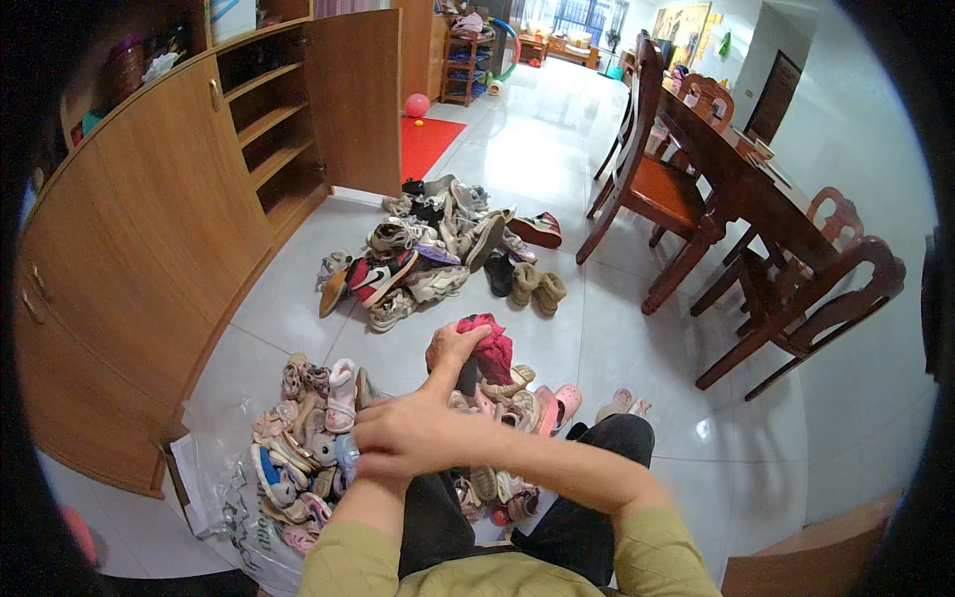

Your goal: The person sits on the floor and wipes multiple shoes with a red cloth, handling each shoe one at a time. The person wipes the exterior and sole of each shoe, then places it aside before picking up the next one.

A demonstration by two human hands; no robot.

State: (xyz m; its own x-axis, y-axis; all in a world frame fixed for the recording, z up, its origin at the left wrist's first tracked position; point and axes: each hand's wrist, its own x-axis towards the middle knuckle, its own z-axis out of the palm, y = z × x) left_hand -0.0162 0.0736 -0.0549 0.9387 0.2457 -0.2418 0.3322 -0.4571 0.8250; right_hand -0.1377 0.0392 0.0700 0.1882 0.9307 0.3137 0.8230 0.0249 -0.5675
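Note:
Stretched forward over the near heap of shoes, my left hand (452, 345) grips a crumpled red cloth (494, 349), with a dark item just below it. My right hand (395, 439) crosses over my left forearm, fingers spread and slightly blurred; its palm side is hidden, so whether it holds anything cannot be told. Children's shoes lie heaped under and beside my arms, among them a white and pink boot (342, 395) and a pink clog (568, 404). Farther off sits a second pile with a red, white and black sneaker (377, 277) and tan ankle boots (549, 292).
A wooden shoe cabinet (157, 201) lines the left, its door (354, 97) open on bare-looking shelves. Dark wooden chairs (666, 195) and a table (783, 195) stand at the right. A clear plastic bag (239, 507) lies at the lower left, and cardboard (813, 556) at the lower right.

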